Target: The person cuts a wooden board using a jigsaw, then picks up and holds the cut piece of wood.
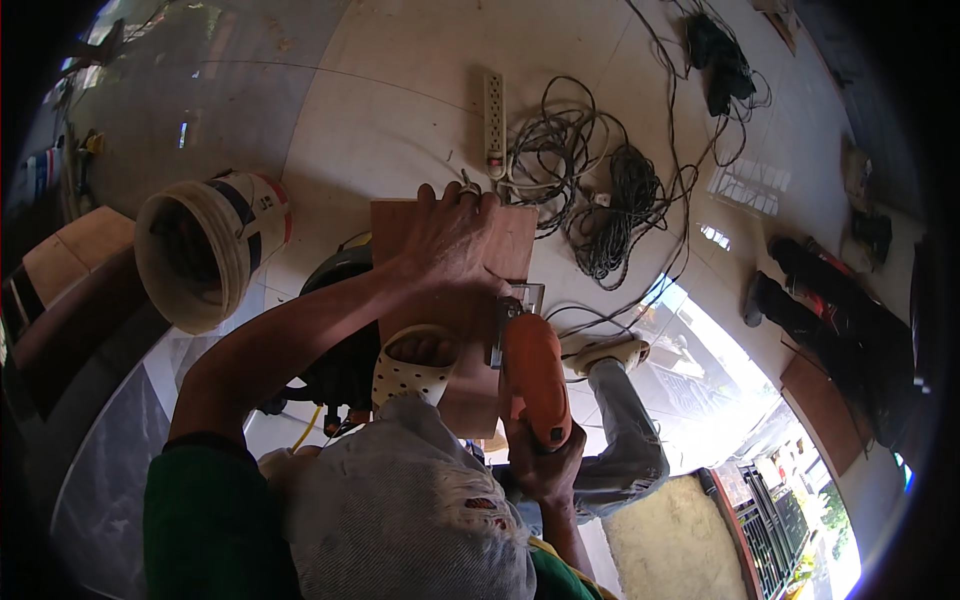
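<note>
A reddish-brown wooden board [390,225] lies in front of me. My left hand [455,230] presses on its far part, fingers bent at the far edge and thumb near the saw. An orange jigsaw [535,370] stands at the board's right side, its metal base plate [530,297] at the edge. My right hand [548,462] is closed around the jigsaw's near end. The blade and the cut are hidden from view. My foot in a cream clog with holes [412,375] rests on the board, left of the jigsaw.
A white bucket [190,255] lies tipped at the left. Beyond the board are a power strip [494,120] and tangled dark cables [615,210]. A black machine [335,340] sits partly under the board. My other clog [612,355] is on the tiled floor; dark bags [820,310] lie far right.
</note>
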Demonstrator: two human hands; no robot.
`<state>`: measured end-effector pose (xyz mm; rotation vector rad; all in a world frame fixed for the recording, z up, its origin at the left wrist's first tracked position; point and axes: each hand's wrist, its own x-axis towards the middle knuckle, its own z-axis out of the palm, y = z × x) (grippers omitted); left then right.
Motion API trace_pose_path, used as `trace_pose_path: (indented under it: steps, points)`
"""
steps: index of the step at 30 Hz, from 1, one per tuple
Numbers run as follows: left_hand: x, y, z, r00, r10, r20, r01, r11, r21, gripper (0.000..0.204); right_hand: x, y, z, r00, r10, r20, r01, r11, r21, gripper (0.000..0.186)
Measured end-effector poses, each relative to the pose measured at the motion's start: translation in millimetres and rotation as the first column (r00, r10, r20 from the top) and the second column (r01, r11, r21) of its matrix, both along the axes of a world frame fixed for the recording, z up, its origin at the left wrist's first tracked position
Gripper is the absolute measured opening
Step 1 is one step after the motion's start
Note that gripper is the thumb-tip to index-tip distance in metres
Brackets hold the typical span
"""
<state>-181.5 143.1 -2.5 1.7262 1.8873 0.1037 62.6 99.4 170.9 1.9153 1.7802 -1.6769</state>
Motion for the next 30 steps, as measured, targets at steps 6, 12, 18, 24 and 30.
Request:
trace_pose_path:
  steps: [6,12,18,24,30]
  points:
    - [-0.6,-1.7,-2.6,1.000,-0.001,0.002,0.001,1.000,0.030,0.119,-0.7,1.9,0.7,1.000,-0.001,-0.012,0.001,1.000,-0.012,0.023]
    - [0.6,-4.0,-6.4,1.000,0.008,0.001,-0.008,0.998,0.058,0.118,-1.5,2.7,-0.5,1.000,0.022,-0.006,-0.022,1.000,0.009,0.026]
    - [-0.1,-4.3,-6.7,1.000,0.013,0.022,-0.014,0.998,0.058,0.116,-1.6,3.7,0.8,1.000,0.024,-0.012,-0.024,1.000,0.003,0.026]
    - [-1.4,3.0,-0.8,0.999,-0.013,0.032,0.016,0.996,-0.089,0.116,-1.6,0.6,-3.3,0.999,-0.012,-0.031,0.014,0.998,0.054,0.028]
    - [-1.6,6.0,5.2,0.999,0.003,0.054,0.004,0.991,-0.132,0.112,-0.7,-0.2,-2.1,0.999,-0.039,-0.019,0.039,0.999,0.011,0.027]
